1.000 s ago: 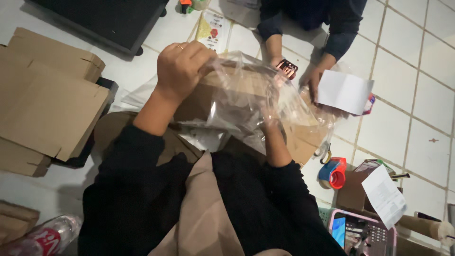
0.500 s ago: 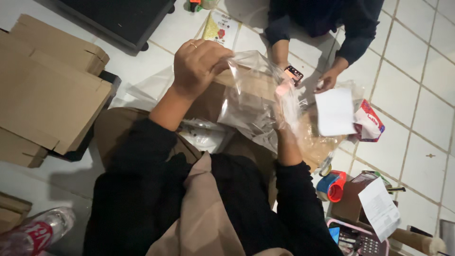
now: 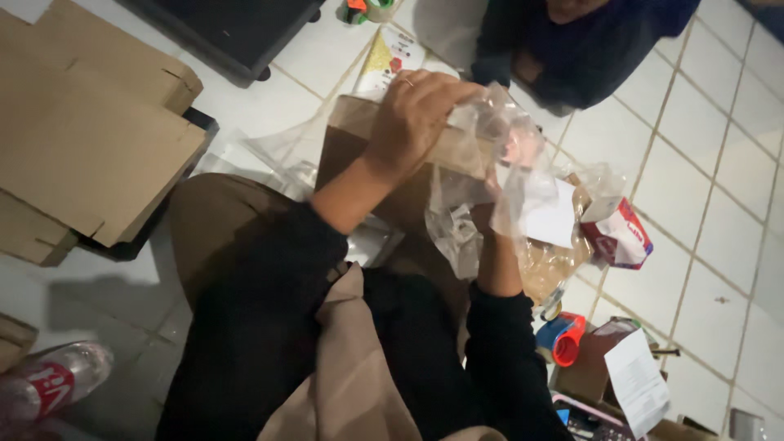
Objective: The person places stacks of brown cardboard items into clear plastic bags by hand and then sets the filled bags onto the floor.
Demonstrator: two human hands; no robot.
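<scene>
Since half a second ago the co-worker's hands have gone from beside the bag, and the left hand (image 3: 412, 114) sits higher against the cardboard.

Head view only. Left hand clenched over the top edge of a clear plastic bag (image 3: 490, 155), fingers curled, a ring on one; it pinches the bag against the rim of a brown cardboard box (image 3: 359, 139) just under the palm. Right hand (image 3: 496, 196) is up inside the crumpled plastic, mostly veiled by it; cannot tell whether it grips or lies loose. Bag hangs between the two hands, over the person's lap.

Just right of the right hand: a white paper slip (image 3: 551, 216), and beyond it a red-and-white packet (image 3: 621, 237) on the tiled floor (image 3: 719, 163). Below the right elbow, a red tape dispenser (image 3: 563, 336). Well left of the left hand, flattened cardboard sheets (image 3: 82, 139). Beyond the left hand, a co-worker's dark blue sleeve (image 3: 572, 57). Near the left elbow side, low, a plastic bottle (image 3: 49, 384) with a red label.
</scene>
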